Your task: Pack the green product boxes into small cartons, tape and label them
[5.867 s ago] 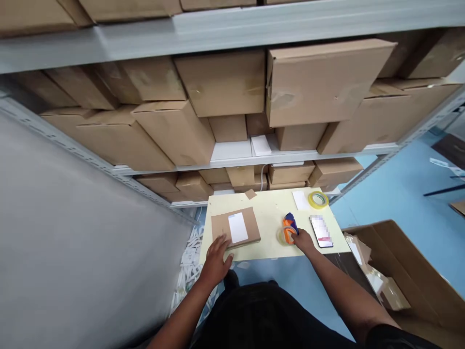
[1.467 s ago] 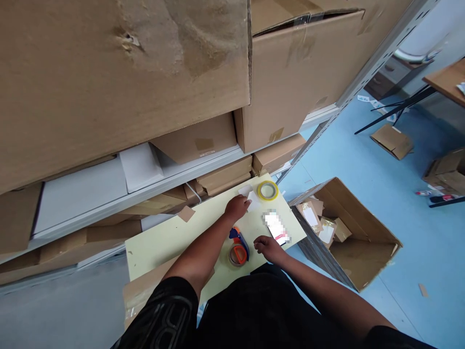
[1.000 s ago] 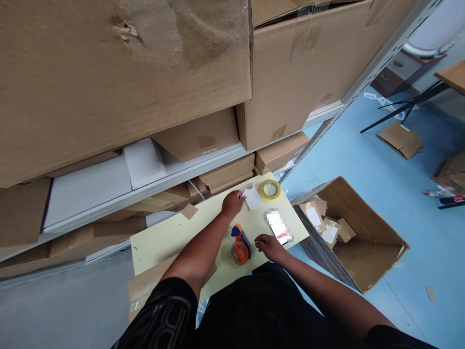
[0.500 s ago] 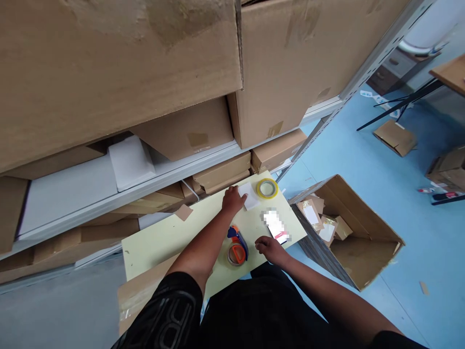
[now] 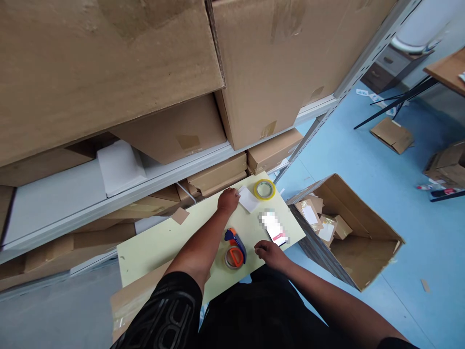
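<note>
1. Head view, left hand (image 5: 228, 200): the left arm stretches forward over the table, knuckles up, with fingertips at the near-left corner of a white slip (image 5: 248, 199). The fingers are drawn close together; I cannot tell whether they pinch the slip or only touch it.
2. Head view, right hand (image 5: 269, 253): it sits low at the table's front edge, loosely curled with the fingers folded in. The palm is hidden, so I cannot tell if it holds anything. A phone (image 5: 273, 228) lies just ahead of it.
3. Head view, surface: the pale yellow table (image 5: 152, 247) also bears a yellow tape roll (image 5: 264, 189) right of the slip, an orange and blue tape dispenser (image 5: 234, 249) between the 2 hands, and a cardboard scrap (image 5: 180, 215) left of the left hand. A cardboard box (image 5: 136, 293) lies partly under the left arm.
4. Head view, room: shelving (image 5: 58, 203) with cartons rises beyond the left hand. Right of the right hand, an open carton (image 5: 366, 261) containing small parcels (image 5: 327, 230) stands on the blue floor (image 5: 334, 155).
</note>
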### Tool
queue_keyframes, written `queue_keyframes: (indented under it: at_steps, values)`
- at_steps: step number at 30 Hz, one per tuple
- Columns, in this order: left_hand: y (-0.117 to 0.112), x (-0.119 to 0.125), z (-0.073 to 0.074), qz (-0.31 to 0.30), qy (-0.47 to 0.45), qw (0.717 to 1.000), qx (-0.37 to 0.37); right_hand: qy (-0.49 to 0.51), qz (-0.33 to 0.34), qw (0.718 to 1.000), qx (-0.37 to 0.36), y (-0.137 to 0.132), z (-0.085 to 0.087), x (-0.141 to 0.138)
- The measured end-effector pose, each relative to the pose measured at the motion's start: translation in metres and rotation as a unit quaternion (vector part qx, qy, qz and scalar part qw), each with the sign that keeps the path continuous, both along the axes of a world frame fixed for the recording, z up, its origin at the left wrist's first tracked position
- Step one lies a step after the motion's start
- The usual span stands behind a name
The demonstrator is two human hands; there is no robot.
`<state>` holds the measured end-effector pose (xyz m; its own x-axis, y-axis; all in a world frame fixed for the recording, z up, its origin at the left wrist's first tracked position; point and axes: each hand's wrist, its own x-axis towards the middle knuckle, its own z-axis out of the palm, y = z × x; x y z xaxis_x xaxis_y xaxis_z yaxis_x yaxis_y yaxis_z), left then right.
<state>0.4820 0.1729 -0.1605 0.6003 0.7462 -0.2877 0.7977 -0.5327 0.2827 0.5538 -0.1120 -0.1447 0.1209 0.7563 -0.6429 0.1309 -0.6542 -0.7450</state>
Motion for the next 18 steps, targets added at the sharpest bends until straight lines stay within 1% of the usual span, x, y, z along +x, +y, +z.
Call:
queue_keyframes:
  at_steps: [5,10,14,18]
  values:
    - [-0.002,-0.011,0.012,-0.049,-0.002,0.998,0.027,0.002,0.007,1.0,0.005,0.005,-0.002,-0.002]
    - [-0.006,-0.016,0.026,-0.071,-0.023,0.996,0.039,0.019,-0.005,1.0,0.004,0.01,-0.002,-0.005]
    - [-0.02,-0.017,0.038,-0.073,-0.064,0.995,0.029,0.03,-0.044,0.999,0.008,0.021,-0.001,0.006]
    - [-0.036,-0.019,0.043,-0.117,-0.077,0.99,-0.011,0.013,-0.108,0.994,0.022,0.042,-0.004,0.031]
